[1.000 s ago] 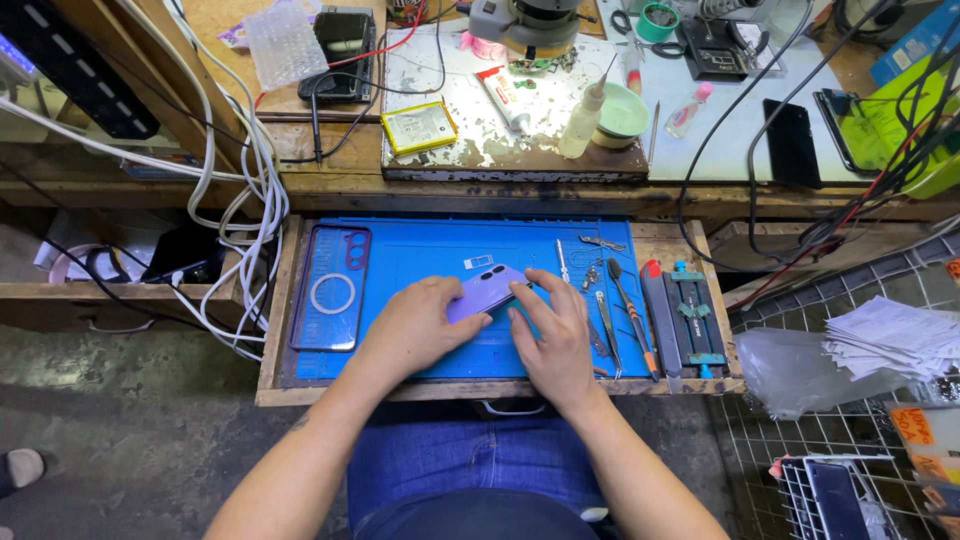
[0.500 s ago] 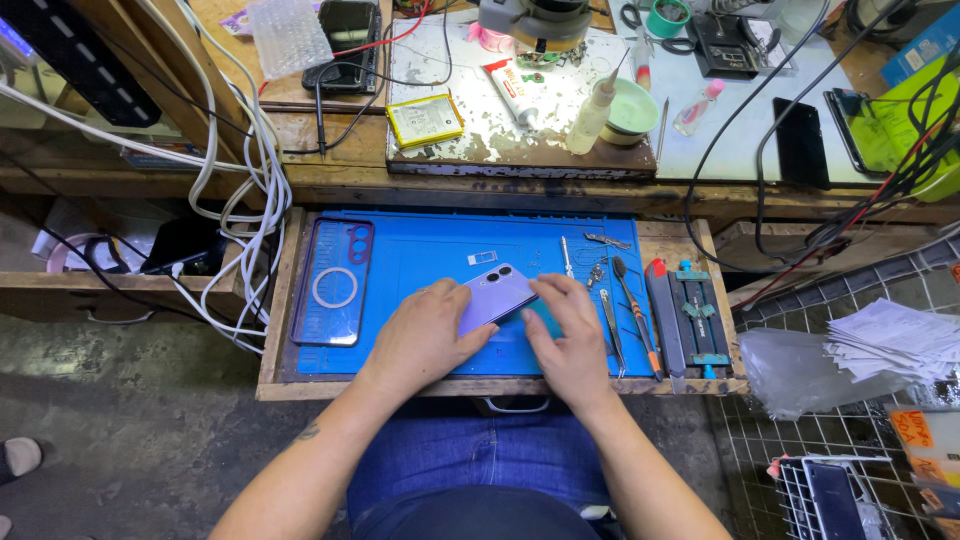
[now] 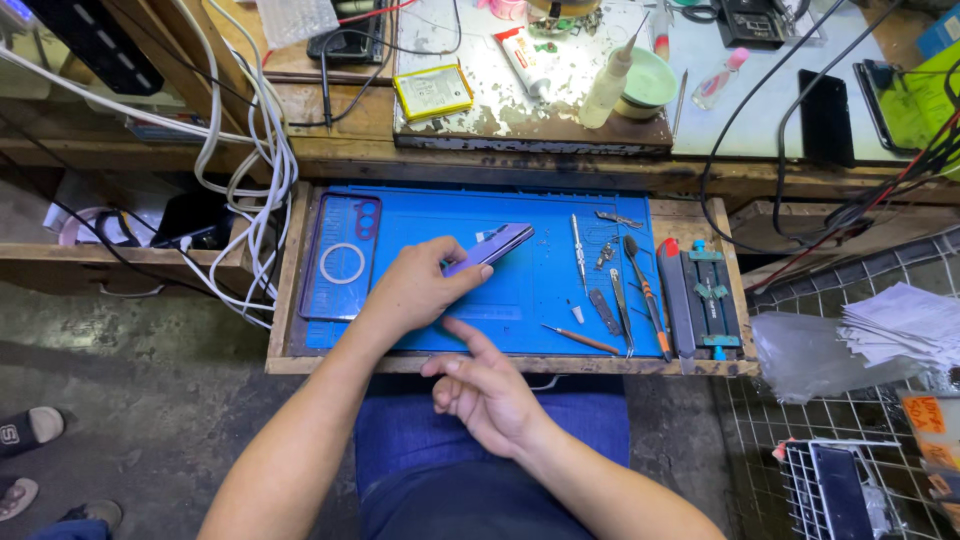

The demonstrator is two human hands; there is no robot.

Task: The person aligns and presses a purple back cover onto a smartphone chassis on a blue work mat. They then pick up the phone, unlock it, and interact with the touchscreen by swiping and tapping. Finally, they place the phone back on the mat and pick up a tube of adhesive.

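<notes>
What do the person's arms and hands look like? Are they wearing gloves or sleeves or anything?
No gloves. Both the left hand and the right hand are bare, and so are both forearms, with no sleeves showing on them. I see no watch, ring or bracelet on either wrist or hand. The fingernails look short. Below the arms, the person wears blue trousers.

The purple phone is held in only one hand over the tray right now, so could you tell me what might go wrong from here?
1. The left hand alone grips the purple phone at one end, tilted above the blue mat; it could slip and drop.
2. The screwdriver and tweezers lie close beside it, so a swing might scratch it or scatter them.
3. The right hand hangs off the tray's front edge, too far away to catch it.
</notes>
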